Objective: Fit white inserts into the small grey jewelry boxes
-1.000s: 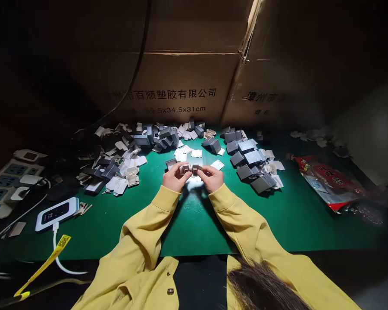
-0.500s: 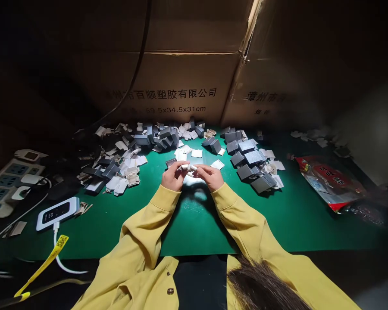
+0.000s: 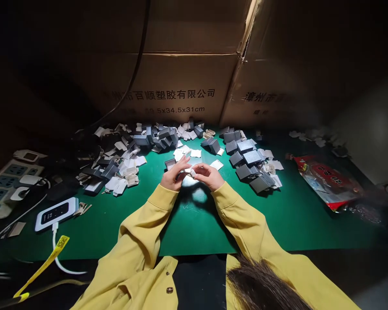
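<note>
Small pale piece (image 3: 191,172) lay between the two hands, around the middle of the green tabletop (image 3: 194,239). Right hand (image 3: 210,176): thumb and forefinger pinched on the piece's near side. Left hand (image 3: 173,176): fingers stretched along its other side, index tip lifted; could not tell whether they gripped or only steadied. Details too small to read; shape partly hidden. Judged it light, like card or thin plastic, fairly stiff, perhaps apt to bend or crack at thin edges; slipperiness uncertain. Best hold seemed a fingertip pinch at opposite ends, thumbs nearest the wearer, without squeezing the middle. White scraps (image 3: 195,153) and a dark grey box (image 3: 170,164) lay just beyond the fingers, so little room forward. Grey boxes (image 3: 252,157) bounded the right, a mixed heap (image 3: 110,170) the left, cartons (image 3: 181,73) the back. Easiest room was toward the wearer, bare green between the sleeves (image 3: 163,202) down to the near table edge.
</note>
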Motion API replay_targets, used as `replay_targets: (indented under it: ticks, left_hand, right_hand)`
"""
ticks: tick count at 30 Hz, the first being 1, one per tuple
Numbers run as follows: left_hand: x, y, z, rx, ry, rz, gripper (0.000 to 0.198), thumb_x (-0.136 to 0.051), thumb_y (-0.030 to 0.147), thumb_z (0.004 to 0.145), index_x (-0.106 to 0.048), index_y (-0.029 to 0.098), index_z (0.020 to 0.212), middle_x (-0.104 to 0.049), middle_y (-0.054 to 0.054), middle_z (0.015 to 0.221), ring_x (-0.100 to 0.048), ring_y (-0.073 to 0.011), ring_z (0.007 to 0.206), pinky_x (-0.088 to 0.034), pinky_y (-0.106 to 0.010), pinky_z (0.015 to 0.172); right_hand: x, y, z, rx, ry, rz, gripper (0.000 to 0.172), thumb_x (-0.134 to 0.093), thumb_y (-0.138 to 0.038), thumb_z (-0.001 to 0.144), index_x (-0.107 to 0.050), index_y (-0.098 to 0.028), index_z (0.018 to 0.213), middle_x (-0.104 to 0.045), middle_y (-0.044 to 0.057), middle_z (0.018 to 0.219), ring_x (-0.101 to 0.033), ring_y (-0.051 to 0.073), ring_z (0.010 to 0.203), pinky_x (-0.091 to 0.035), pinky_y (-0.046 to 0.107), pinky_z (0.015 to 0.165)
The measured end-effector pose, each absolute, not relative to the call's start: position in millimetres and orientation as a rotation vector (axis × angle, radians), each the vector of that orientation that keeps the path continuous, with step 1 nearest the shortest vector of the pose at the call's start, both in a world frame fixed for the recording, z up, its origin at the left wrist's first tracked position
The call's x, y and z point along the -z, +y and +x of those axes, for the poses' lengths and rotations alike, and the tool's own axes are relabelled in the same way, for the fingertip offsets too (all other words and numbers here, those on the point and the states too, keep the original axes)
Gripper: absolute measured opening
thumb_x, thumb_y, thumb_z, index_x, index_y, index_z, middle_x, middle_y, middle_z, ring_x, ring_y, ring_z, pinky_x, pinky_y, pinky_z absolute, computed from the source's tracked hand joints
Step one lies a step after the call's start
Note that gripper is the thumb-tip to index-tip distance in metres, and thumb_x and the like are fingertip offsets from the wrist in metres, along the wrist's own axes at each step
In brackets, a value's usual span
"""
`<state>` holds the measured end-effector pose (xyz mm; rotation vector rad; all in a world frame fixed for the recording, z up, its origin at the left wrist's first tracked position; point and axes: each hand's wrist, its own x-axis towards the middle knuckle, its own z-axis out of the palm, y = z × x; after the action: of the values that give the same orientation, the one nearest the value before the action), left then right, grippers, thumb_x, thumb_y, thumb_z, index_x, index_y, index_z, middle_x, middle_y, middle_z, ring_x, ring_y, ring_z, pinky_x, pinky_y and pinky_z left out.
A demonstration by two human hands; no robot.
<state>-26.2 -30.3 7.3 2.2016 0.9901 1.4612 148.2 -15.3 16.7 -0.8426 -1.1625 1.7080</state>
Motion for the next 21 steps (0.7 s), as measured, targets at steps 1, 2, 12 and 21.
replay_targets:
  ticks: [1,2,12,21]
  left_hand:
    - [-8.3,-30.0,-26.6,-1.472,0.995,2.267,0.028,-0.047,0.017,0.09,-0.059,0.017,0.114,-0.057,-0.014,0.131,-0.045,-0.0254,0.131,-0.041,-0.047,0.108]
    - [-9.6,-29.9,-26.8,-1.49,1.029,2.322,0.028,-0.049,0.017,0.089,-0.061,0.017,0.114,-0.057,-0.014,0.129,-0.046,-0.0264,0.129,-0.043,-0.048,0.105]
    - [-15.7,-35.2,-27.0,-1.583,1.217,2.371,0.036,-0.052,0.016,0.086,-0.063,0.021,0.12,-0.058,-0.009,0.101,-0.06,-0.0168,0.094,-0.055,-0.029,0.08]
    - [-29.1,-39.7,-27.7,-1.667,1.067,2.329,0.035,-0.068,0.028,0.077,-0.067,0.015,0.109,-0.067,-0.012,0.104,-0.063,-0.0245,0.1,-0.054,-0.04,0.088]
  right_hand:
    - [-16.3,-15.1,148.8,-1.691,-1.19,-0.837,0.038,-0.082,-0.035,0.052,-0.064,-0.021,0.082,-0.067,0.001,0.083,-0.061,0.016,0.078,-0.05,0.032,0.075]
    - [-16.2,-15.1,149.5,-1.657,-1.229,-0.84,0.036,-0.081,-0.035,0.055,-0.064,-0.021,0.083,-0.067,0.001,0.084,-0.06,0.015,0.078,-0.049,0.031,0.073]
    - [-11.8,-14.1,147.1,-1.525,-1.338,-0.796,0.038,-0.074,-0.037,0.063,-0.063,-0.02,0.095,-0.064,0.003,0.089,-0.057,0.014,0.078,-0.047,0.029,0.069]
    - [-6.2,-13.7,149.5,-1.289,-1.486,-0.754,0.039,-0.07,-0.031,0.066,-0.06,-0.021,0.102,-0.061,0.005,0.094,-0.053,0.014,0.074,-0.049,0.031,0.07]
